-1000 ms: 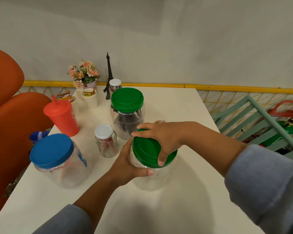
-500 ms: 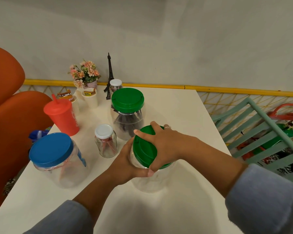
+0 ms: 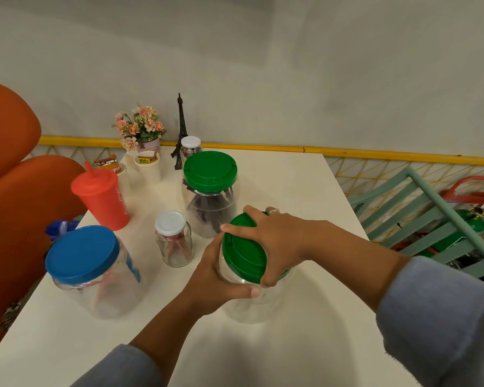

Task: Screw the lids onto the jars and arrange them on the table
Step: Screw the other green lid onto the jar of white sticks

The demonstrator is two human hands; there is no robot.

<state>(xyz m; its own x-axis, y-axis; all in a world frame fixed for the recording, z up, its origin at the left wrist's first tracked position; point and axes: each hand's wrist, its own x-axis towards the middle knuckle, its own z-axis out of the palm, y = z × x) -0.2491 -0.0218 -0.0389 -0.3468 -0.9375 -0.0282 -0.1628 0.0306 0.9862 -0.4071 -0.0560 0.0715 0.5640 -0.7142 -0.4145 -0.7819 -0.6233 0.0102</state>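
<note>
Lid (image 3: 243, 255), green, gripped by right hand (image 3: 277, 241); left hand (image 3: 215, 280) clasps clear jar (image 3: 252, 305), apparently upright.

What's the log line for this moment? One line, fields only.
step: lid on jar | left hand: holds jar | right hand: grips lid | jar: on table

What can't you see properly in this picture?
Head view, green lid: whether it is tight on the near jar; the right hand covers its rim.
Head view, small jar at the back: lower part behind the far green-lidded jar.
Head view, blue thing: mostly hidden below the table edge, too little to name.
</note>
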